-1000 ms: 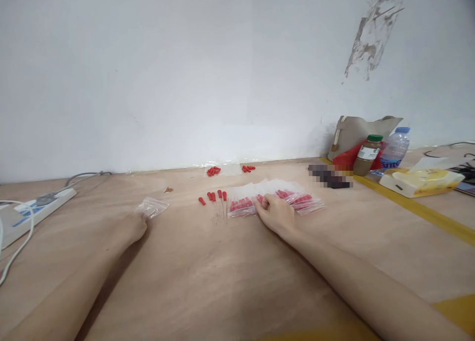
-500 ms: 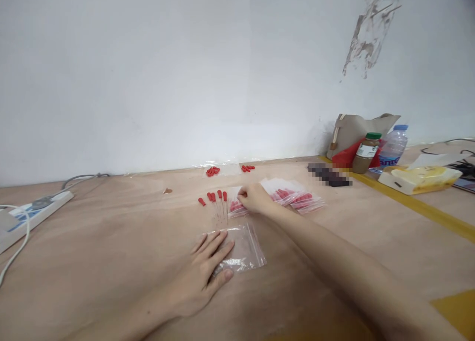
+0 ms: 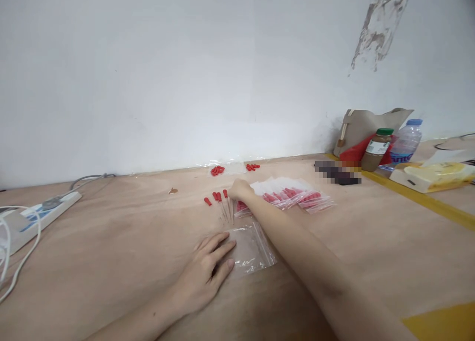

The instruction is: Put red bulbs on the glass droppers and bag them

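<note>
My left hand (image 3: 209,259) lies with its fingers spread on the left part of a clear zip bag (image 3: 249,247). Beyond the bag, several glass droppers (image 3: 224,194) with red rubber bulbs lie side by side on the table. The fingers of my right hand (image 3: 241,189) are pinched at the top of the rightmost dropper (image 3: 233,211), covering its bulb; the thin glass stem shows below them. Under and beside my right wrist is a fanned stack of zip bags (image 3: 293,195) with red bulbs inside.
Loose red bulbs (image 3: 217,170) lie on clear plastic by the wall. At left is a power strip (image 3: 44,217) with white cables. A dark pixelated object (image 3: 339,173), a green-capped jar (image 3: 376,150), a water bottle (image 3: 406,143) and a tissue pack (image 3: 432,176) stand or lie at right.
My right hand has moved left from the filled bags to the rightmost dropper, hiding its bulb. My left hand stays on the clear bag, and the view has shifted slightly.
</note>
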Tool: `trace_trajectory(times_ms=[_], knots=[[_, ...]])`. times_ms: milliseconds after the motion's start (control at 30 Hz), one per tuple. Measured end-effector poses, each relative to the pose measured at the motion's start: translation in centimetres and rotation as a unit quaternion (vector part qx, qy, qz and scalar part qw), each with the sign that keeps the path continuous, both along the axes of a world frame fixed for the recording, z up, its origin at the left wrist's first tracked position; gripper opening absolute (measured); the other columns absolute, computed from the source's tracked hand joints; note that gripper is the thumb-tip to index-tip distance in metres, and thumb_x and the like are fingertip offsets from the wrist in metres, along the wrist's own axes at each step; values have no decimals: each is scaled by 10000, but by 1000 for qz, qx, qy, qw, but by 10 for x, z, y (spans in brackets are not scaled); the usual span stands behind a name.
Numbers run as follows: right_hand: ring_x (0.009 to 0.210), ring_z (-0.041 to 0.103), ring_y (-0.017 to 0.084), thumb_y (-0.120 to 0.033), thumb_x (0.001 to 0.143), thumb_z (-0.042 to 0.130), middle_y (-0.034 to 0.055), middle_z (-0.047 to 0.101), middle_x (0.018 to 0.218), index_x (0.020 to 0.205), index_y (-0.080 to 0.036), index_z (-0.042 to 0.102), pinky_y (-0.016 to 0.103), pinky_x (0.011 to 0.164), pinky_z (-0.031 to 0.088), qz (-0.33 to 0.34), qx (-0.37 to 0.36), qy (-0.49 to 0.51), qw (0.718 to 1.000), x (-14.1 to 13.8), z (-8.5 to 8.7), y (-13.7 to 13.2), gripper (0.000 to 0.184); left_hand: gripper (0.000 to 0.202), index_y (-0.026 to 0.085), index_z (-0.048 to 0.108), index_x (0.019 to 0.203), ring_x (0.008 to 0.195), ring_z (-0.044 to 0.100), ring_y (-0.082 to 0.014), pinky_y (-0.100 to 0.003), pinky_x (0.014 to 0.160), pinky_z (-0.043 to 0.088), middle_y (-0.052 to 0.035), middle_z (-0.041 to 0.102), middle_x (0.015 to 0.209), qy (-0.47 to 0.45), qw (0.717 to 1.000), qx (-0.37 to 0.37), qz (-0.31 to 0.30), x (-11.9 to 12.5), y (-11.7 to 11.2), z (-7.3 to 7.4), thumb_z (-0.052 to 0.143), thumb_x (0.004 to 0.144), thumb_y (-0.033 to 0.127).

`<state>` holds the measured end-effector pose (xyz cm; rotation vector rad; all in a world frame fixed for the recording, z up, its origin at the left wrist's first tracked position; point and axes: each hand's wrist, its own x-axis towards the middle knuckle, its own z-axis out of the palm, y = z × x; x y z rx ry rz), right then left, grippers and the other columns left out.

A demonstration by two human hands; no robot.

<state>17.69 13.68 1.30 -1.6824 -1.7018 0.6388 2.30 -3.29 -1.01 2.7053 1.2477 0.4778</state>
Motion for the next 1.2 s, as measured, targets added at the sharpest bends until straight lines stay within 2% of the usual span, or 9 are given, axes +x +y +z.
trace_trajectory(times_ms=[133,267,300,400,533,667,767,1000,1200], knots=[[764,608,206,-146,695,521,139,620,805,849,-48,558,235,580,444,-32,27,67,997,15,17,-5,186,390,287,406,1278,1204,353,-254,-465,983,321,-42,392,1336,27,999,-13,-31,-4,1,6,356,896,347],[643,581,96,-255,827,337,85,571,946,1089,-156,405,189,502,458,-62,100,150,982,62,29,-34,288,411,292,370,1299,1231,321,-247,-460,1005,292,-34,363,1360,31,998,-30,-36,-5,2,8,358,895,368],[610,570,81,-275,829,326,62,560,931,1099,-174,373,185,492,461,-70,118,175,975,77,27,-46,291,413,290,365,1301,1240,311,-244,-459,1013,282,-31,353,1367,31,998,-34,-37,-4,2,8,356,896,370],[472,512,71,-307,757,460,-28,517,701,999,-190,382,191,433,444,-93,152,318,931,119,11,-84,279,402,280,371,1295,1265,274,-235,-448,1032,259,-22,321,1386,10,999,-35,-38,-1,2,7,351,901,361],[468,514,85,-380,676,584,-64,492,593,916,-202,387,204,448,454,-85,131,379,912,147,-16,-121,357,351,269,451,1227,1210,363,-225,-418,993,335,-35,403,1322,-44,998,-35,-12,1,3,7,365,896,349],[457,521,90,-439,615,649,-67,513,596,881,-207,402,232,457,458,-89,138,435,885,145,-31,-128,431,329,257,504,1171,1148,435,-223,-387,949,392,-51,456,1262,-65,997,-35,-21,0,3,8,429,863,348],[458,522,92,-444,596,673,-73,513,600,865,-212,408,240,453,453,-71,139,452,878,139,-37,-126,444,356,266,481,1202,1146,446,-222,-385,950,394,-46,448,1281,-57,997,-44,-31,-1,3,7,442,856,342],[495,542,98,-445,614,662,-68,507,626,873,-208,410,244,469,470,-53,118,456,880,130,-40,-129,432,375,277,448,1231,1171,425,-219,-405,968,374,-35,433,1306,-42,998,-46,-27,-2,5,2,429,865,359],[503,557,95,-394,625,675,-61,539,644,855,-212,413,246,501,479,-53,65,508,857,125,-40,-137,393,383,281,417,1260,1211,378,-204,-391,1004,335,-18,405,1333,-26,997,-61,-30,-2,5,4,390,886,358]])
